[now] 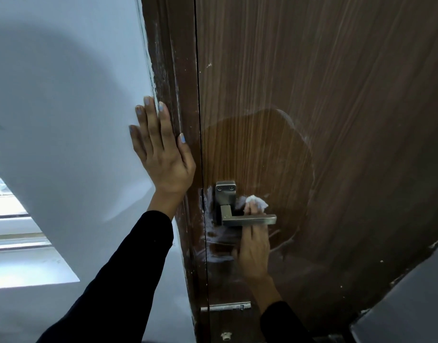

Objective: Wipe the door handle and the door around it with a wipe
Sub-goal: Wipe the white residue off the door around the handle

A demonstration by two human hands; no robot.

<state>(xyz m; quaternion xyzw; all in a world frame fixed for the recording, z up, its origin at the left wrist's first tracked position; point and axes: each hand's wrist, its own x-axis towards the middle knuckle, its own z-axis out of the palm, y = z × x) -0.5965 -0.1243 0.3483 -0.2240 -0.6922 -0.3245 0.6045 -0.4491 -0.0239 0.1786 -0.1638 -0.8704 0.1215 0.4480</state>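
Wiping behind the door handle is judged underway, the wipe pinched against the door by the right hand, the left hand laid flat on the frame; the lever itself seemingly comes next.

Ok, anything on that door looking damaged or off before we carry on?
Yes. White streaks and smears cling to the door left of and below the handle, and the frame shows whitish scuffing down its edge. The handle itself sits level. The right hand holds the wipe behind it.
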